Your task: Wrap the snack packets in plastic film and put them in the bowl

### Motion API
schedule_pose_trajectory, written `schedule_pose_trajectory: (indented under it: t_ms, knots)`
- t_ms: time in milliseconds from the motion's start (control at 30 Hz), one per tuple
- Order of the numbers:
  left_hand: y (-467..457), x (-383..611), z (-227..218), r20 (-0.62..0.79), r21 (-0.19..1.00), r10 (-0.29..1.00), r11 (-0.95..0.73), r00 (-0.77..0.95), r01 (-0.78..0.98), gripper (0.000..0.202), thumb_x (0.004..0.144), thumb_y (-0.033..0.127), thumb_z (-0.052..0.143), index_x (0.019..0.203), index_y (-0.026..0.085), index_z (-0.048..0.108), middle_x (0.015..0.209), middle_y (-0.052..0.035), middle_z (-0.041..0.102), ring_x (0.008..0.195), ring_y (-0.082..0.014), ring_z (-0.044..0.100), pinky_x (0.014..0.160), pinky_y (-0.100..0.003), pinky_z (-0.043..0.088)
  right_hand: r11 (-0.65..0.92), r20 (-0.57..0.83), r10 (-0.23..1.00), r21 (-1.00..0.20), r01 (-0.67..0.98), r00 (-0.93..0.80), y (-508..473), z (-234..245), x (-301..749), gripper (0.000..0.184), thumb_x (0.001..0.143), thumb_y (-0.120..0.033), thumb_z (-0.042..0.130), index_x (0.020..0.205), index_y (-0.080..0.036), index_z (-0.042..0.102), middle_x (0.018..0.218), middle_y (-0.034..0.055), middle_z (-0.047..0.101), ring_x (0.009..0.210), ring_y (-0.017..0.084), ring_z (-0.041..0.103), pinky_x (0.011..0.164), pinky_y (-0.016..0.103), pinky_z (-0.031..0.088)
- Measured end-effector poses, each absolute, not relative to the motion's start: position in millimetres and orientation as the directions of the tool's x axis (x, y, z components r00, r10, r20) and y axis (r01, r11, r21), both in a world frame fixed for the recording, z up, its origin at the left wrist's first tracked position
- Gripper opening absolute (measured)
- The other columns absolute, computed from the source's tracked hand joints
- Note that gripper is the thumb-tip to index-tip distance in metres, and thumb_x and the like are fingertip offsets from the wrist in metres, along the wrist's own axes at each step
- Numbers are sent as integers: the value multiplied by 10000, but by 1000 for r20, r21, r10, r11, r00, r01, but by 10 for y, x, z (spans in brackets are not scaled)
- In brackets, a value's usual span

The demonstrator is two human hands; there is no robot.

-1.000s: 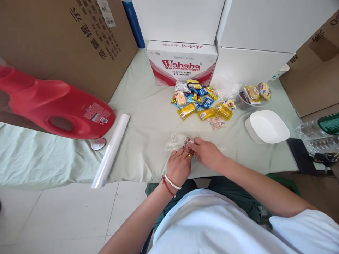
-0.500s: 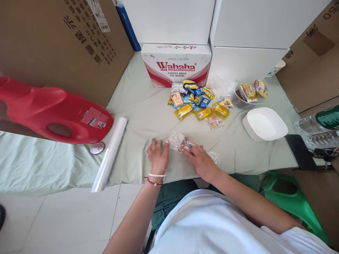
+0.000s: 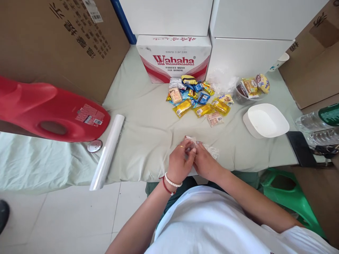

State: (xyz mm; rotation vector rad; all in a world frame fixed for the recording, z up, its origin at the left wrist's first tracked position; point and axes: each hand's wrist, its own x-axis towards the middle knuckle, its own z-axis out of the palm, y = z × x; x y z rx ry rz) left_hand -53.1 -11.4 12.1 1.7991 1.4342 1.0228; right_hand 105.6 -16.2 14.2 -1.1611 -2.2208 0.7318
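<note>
My left hand (image 3: 181, 158) and my right hand (image 3: 206, 161) meet close to the table's front edge, fingers curled inward and touching. Between them is crinkled clear plastic wrap (image 3: 213, 151), pinched by both hands. One end of the wrap sticks out past my right hand, and a bit shows above my left fingers. The reddish-brown packet in the wrap is almost wholly covered by my fingers. Beyond my hands lies a pile of small packaged snacks (image 3: 202, 110), yellow, blue and pink.
On the left lie a roll of plastic wrap (image 3: 108, 151), a round badge (image 3: 94, 146) and a red jug (image 3: 58, 113). To the right stand a white bowl (image 3: 266, 121), a clear snack tub (image 3: 247, 100) and bottles (image 3: 315, 120). A Wahaha carton (image 3: 174, 58) stands behind.
My left hand has moved right and closed on the plastic wrap beside my right hand. The wrap's left end is gathered in, and the packet is now mostly hidden.
</note>
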Motion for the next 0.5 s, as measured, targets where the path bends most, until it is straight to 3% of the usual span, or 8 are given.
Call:
schedule_pose_trajectory:
  t_ms: [100,167,300,400,500]
  knots:
    - [-242,-521,8,340,635,886,-464,317,618,468,1043,343,499,1471,157,527,1438,-168,666,1414,-284,580,1154,-477,521,433,156,842,-766,475,-517,-260,237,1206,237,1005,-196,512,1132,-217,711,1142,110,681,1088,257,624,989,448,545]
    - [-291,-531,-80,386,530,837,-545,388,650,522,1054,296,474,1555,152,447,1526,-169,597,1518,-282,464,1213,-497,475,316,103,912,-792,522,-396,-301,233,1329,218,1031,-238,493,1023,-225,710,1029,82,681,956,221,658,874,386,577]
    - [-343,-517,-197,398,417,809,-579,432,701,598,1038,224,493,1618,156,365,1595,-169,526,1574,-272,372,1246,-503,448,9,85,995,-600,800,53,-308,82,1528,335,966,-364,624,1235,-171,678,1172,171,607,1065,324,620,907,498,564]
    - [-352,-497,-233,400,385,811,-572,428,724,652,1019,165,485,1647,154,311,1601,-165,518,1576,-258,367,1242,-484,456,6,70,997,-476,879,31,-303,49,1623,250,896,-300,677,1108,-171,708,1215,193,592,1158,385,557,985,564,511]
    - [-361,-484,-235,405,360,807,-573,430,736,694,990,99,465,1658,154,286,1607,-145,514,1585,-240,348,1246,-464,448,58,77,997,-579,813,-16,-258,201,1620,104,939,-266,607,995,-204,669,1127,135,633,1047,301,612,930,453,533]
